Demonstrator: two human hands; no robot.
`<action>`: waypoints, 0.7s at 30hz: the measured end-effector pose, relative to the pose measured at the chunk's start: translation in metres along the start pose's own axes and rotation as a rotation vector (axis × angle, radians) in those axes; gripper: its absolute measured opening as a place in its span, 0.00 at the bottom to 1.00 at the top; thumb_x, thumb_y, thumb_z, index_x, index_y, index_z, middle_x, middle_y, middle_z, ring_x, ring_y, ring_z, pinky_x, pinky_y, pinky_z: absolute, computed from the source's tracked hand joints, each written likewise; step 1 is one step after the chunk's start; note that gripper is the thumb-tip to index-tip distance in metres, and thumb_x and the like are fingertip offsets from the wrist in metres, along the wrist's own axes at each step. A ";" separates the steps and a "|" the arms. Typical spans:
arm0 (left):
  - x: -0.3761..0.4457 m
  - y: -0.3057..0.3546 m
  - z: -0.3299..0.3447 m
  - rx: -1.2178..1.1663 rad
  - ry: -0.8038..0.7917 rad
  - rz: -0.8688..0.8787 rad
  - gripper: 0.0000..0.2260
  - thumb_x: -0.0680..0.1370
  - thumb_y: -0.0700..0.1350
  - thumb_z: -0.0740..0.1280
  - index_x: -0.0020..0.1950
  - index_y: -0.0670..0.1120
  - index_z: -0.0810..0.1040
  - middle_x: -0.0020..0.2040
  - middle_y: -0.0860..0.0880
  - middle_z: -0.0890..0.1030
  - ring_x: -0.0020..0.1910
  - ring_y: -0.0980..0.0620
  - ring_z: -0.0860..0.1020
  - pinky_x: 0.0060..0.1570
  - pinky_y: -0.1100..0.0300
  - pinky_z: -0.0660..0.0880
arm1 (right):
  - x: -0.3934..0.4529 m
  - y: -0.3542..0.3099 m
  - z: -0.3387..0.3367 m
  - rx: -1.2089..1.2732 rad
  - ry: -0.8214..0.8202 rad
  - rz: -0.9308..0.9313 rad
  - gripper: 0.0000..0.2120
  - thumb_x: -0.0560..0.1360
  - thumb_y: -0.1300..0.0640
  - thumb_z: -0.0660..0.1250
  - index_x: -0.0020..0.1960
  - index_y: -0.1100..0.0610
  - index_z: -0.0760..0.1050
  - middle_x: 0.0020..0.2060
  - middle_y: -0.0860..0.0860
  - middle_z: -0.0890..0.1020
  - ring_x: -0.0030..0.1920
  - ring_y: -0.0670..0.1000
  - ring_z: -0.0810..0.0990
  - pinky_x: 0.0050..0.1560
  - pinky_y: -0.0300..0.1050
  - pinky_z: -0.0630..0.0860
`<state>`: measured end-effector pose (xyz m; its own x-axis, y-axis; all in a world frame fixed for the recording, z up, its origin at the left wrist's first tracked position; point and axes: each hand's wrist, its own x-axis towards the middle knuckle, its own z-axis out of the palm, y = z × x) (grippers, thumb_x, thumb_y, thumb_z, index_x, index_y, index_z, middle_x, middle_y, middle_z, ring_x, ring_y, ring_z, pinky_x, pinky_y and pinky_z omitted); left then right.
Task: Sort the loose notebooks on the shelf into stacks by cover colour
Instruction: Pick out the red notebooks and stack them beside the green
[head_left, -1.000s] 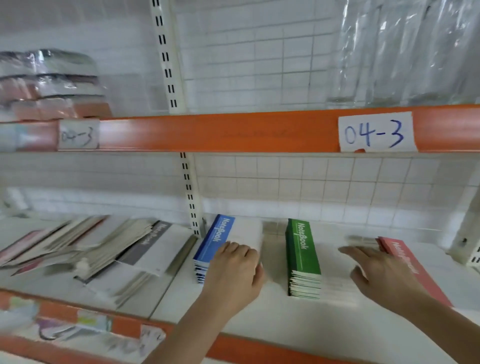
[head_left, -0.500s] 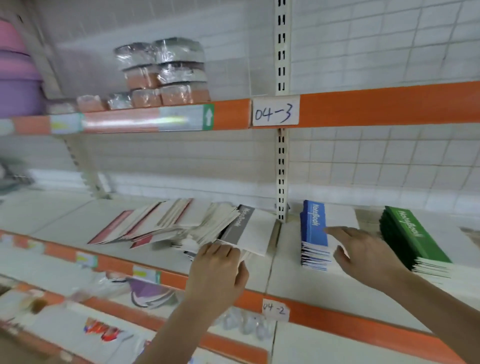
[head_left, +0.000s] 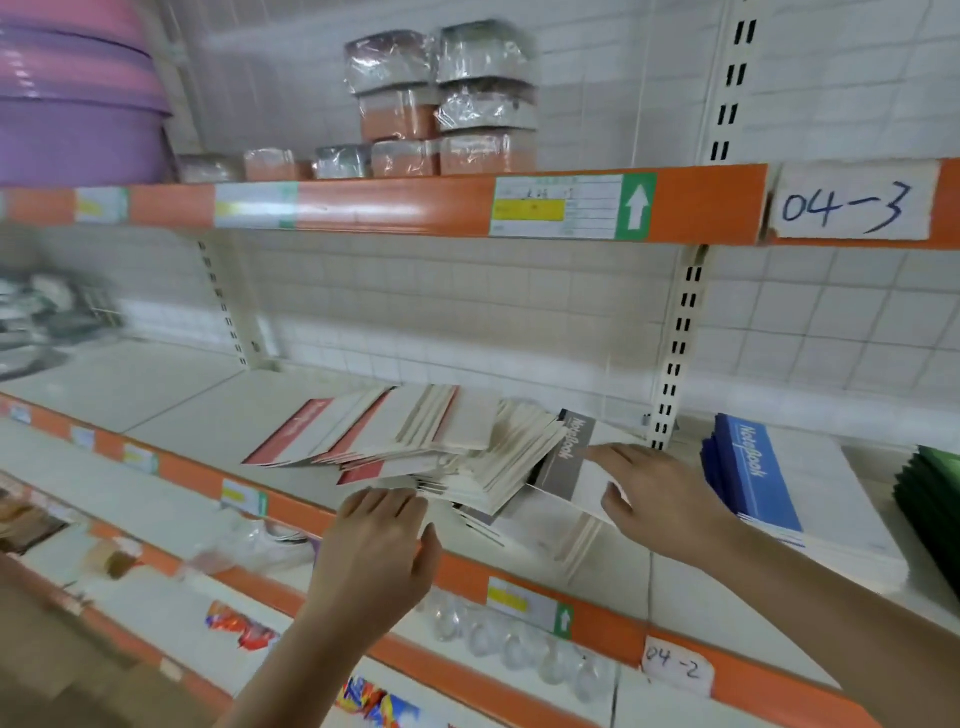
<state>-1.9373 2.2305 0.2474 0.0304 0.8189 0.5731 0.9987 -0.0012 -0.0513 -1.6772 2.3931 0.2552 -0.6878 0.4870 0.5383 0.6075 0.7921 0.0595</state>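
Your left hand (head_left: 374, 556) sits nearest, at the front edge of the shelf (head_left: 171, 410), fingers straight and relaxed, thumb spread. Its fingertips touch the near edge of the loose pile (head_left: 441, 452); the grip is released and holds nothing.

Your right hand (head_left: 660, 493) reaches in a little further back and to the right. The fingers lie flat and spread on the white cover of the grey notebook (head_left: 569, 457), thumb hanging off its near edge. That grip is also released, pressing rather than grasping.

The loose pile fans out across the middle of the shelf, from near the front edge back toward the wall. You can see one grey-spined notebook at its right end, on top, and at least three red-spined ones toward the left and front. The rest show only white covers and page edges, so their number cannot be told.

To the right, past the upright (head_left: 675, 353), stands one blue stack (head_left: 748, 467), squared up, its spine reading "NoteBook". Further right, at the frame's edge, one green stack (head_left: 930, 488) is partly cut off.

On the shelf above, along its front edge, sit wrapped packs (head_left: 441, 104), about nine, blurred. Two labels (head_left: 852, 205) read "04-3" above and "04-2" below.
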 end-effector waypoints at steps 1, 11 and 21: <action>0.001 -0.009 0.002 0.002 -0.001 -0.009 0.17 0.74 0.48 0.58 0.44 0.41 0.84 0.41 0.46 0.84 0.38 0.47 0.82 0.42 0.53 0.79 | 0.009 -0.006 0.004 0.010 -0.010 0.002 0.20 0.67 0.57 0.59 0.58 0.52 0.75 0.45 0.48 0.84 0.38 0.50 0.83 0.33 0.42 0.78; 0.030 -0.115 0.005 0.041 -0.092 -0.142 0.15 0.73 0.48 0.58 0.44 0.43 0.83 0.39 0.49 0.83 0.37 0.47 0.82 0.41 0.55 0.79 | 0.120 -0.044 0.062 0.076 -0.141 -0.055 0.22 0.67 0.54 0.63 0.61 0.51 0.77 0.52 0.46 0.83 0.47 0.47 0.83 0.40 0.38 0.78; 0.031 -0.210 0.028 0.186 -0.316 -0.228 0.18 0.71 0.52 0.62 0.50 0.43 0.84 0.44 0.48 0.85 0.42 0.47 0.84 0.45 0.51 0.80 | 0.195 -0.099 0.102 0.152 -0.285 -0.098 0.24 0.78 0.53 0.57 0.74 0.51 0.63 0.69 0.47 0.71 0.65 0.50 0.73 0.62 0.43 0.68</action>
<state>-2.1470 2.2728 0.2529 -0.2336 0.9218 0.3094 0.9530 0.2801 -0.1151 -1.9122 2.4475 0.2685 -0.8367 0.4718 0.2781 0.4812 0.8758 -0.0378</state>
